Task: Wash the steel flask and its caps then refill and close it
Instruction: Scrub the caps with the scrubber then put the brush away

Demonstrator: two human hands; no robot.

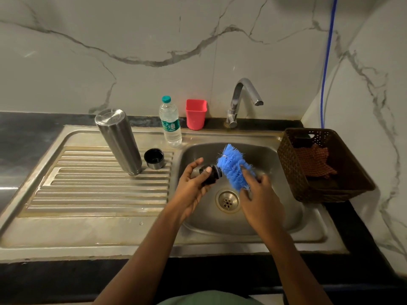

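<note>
The steel flask [120, 140] stands upside down on the ribbed drainboard [88, 190], left of the sink basin [275, 221]. Beside it sits the steel outer cap [154, 158], open side up, dark inside. Over the basin my left hand [193, 188] grips the black inner stopper cap [210, 173]. My right hand [257, 197] holds a blue bristle brush [234, 167], whose bristles press against the end of the stopper. The brush handle is hidden in my palm.
A plastic water bottle [170, 122] with a teal cap and a pink cup [196, 114] stand at the back rim. The tap [242, 97] arches over the basin and no water runs from it. A brown basket [330, 190] with a red cloth sits at right. The drain [227, 200] lies below my hands.
</note>
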